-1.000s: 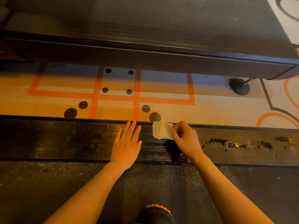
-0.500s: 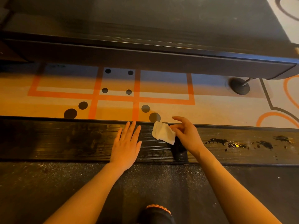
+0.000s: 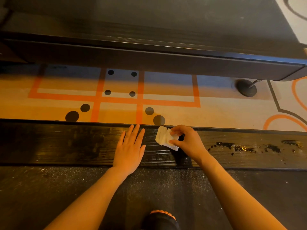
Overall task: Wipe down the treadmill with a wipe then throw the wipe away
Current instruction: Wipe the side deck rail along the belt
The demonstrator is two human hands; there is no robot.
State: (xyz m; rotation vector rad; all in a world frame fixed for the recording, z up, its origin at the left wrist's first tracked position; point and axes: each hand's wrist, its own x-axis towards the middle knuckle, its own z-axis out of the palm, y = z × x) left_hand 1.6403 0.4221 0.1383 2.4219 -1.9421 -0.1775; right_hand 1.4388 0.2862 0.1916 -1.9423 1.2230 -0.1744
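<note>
Head view is looking down at the ribbed side rail [image 3: 66,143] of the treadmill, a dark strip that is running across the whole picture and is being cut off at both edges. The left hand [image 3: 128,150] is lying flat on this rail, with its fingers [image 3: 131,132] straight and released, holding nothing. Just beside it, the right hand [image 3: 187,141] is pinching the white wipe [image 3: 163,138] between thumb and curled fingers, and the wipe is crumpled and is touching the rail or sitting very close over it; I cannot tell which, because a dark shadow is lying under the hand. Part of the wipe is being hidden by the fingers.

Right of this hand, worn patches [image 3: 242,147] are showing on the rail. Nearer to the camera, the dark belt [image 3: 49,196] is lying under both forearms. At the bottom edge a dark round shape with an orange top [image 3: 160,214] is being cut off, and it is hard to say what it is. Beyond the rail, the floor [image 3: 216,112] is showing orange lines and black dots, and behind it another dark machine [image 3: 149,39] is standing, mostly in shadow, with one round foot [image 3: 246,88] visible.
</note>
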